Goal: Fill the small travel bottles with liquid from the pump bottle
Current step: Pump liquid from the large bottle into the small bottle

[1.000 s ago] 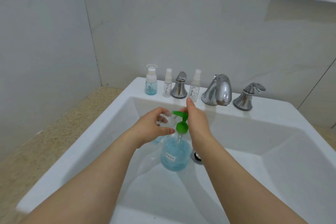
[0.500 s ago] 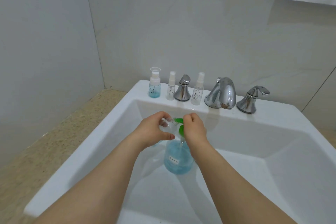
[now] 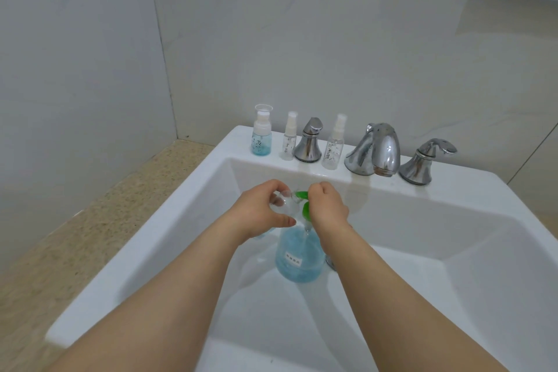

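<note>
In the basin (image 3: 453, 254) below the chrome spout (image 3: 376, 151), a left hand (image 3: 265, 211) gripped a small clear travel bottle (image 3: 286, 205) at the green pump head (image 3: 304, 208) of a blue-filled pump bottle (image 3: 300, 263), the right hand (image 3: 329, 208) curled over that head. 3 capped travel bottles (image 3: 289, 142) stood left of the spout.

Upright pump bottle (image 3: 299, 257) holds blue liquid; clear travel bottle (image 3: 287, 206) sits at its green spout (image 3: 301, 195).

Left forearm (image 3: 181, 281) enters from 7 o'clock, right forearm (image 3: 392, 287) from 5, converging at centre: left hand (image 3: 262, 212) curled in a grip, right hand (image 3: 328, 208) fisted, knuckles up.
</note>
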Motion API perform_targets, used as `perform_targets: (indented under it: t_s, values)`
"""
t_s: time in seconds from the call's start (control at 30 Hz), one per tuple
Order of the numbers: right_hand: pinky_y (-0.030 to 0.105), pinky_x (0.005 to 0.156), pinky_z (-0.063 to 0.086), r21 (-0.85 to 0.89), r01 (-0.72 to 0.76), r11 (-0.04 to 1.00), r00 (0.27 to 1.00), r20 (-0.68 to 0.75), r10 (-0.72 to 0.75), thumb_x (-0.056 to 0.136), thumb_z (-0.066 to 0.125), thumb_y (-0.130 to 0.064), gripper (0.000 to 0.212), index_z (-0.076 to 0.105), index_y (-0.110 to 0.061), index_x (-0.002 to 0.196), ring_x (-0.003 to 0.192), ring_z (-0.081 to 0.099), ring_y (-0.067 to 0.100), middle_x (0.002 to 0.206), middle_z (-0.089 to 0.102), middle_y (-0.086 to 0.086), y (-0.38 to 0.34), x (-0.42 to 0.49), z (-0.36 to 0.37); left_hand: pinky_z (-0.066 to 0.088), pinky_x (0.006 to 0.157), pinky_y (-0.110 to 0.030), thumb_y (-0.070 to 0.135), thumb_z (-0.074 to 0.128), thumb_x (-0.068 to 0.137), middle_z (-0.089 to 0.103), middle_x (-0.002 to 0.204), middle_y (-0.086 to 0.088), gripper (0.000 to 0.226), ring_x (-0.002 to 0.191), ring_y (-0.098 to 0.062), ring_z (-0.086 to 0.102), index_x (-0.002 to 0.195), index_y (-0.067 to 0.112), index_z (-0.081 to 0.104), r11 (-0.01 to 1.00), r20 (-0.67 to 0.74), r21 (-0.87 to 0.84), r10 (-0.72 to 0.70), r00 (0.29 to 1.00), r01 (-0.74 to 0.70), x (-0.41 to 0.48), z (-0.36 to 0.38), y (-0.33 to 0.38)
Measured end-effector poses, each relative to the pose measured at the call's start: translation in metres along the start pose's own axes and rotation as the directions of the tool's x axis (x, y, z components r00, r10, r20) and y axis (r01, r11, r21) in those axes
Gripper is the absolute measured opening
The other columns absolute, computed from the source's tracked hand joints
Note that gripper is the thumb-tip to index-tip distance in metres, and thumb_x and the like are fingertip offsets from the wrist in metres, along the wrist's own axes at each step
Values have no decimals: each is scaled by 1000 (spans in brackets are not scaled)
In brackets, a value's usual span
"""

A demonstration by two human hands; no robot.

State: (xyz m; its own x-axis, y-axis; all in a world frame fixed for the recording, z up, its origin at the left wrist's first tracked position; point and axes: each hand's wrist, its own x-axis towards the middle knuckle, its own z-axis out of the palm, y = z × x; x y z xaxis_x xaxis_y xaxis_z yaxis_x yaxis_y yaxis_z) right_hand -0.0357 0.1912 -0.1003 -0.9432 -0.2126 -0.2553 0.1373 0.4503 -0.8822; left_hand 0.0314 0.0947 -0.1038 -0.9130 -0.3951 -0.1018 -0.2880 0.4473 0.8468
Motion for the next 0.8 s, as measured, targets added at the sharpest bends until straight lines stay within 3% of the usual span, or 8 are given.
perform_targets:
  t_s: [0.3,0.43,0.57,0.67,0.8]
  values:
    - [52,100,39,49,54,997,999,-3,-54,88,34,-20,20,40,-26,70,116,49,31,78,46,-5,-5,7,-1,46,74,-26,18,77,72,54,106,3,45,92,-15,51,107,28,51,1000,-13,-22,12,1000,-12,2,0,4]
    - [50,102,37,-7,15,1000,1000,-14,-15,89,31,-22,20,36,-24,70,115,47,32,78,42,-4,-1,4,0,44,64,-25,21,76,72,51,104,4,48,90,-15,50,112,27,50,997,-4,80,5,1000,-5,-1,-1,5]
    - [50,102,38,-10,-1,1000,1000,-13,1,90,30,-22,18,36,-25,73,114,47,31,76,38,-6,-2,1,1,45,75,-26,22,77,72,55,108,2,46,95,-16,52,110,26,51,998,7,60,-9,1000,8,-1,-1,4]
    - [49,101,39,13,37,999,999,-25,-37,90,34,-20,16,38,-25,75,113,47,31,76,40,-7,-7,5,-3,46,70,-26,21,77,72,54,107,3,44,96,-16,52,106,29,50,1000,5,21,-5,1000,4,0,-1,5]
    - [41,91,39,42,73,996,997,-19,-72,88,34,-17,21,35,-27,70,98,42,23,75,41,-6,-10,11,-4,44,76,-27,20,77,71,55,108,3,44,98,-16,52,103,32,49,1000,-2,-28,0,1000,0,3,0,6]
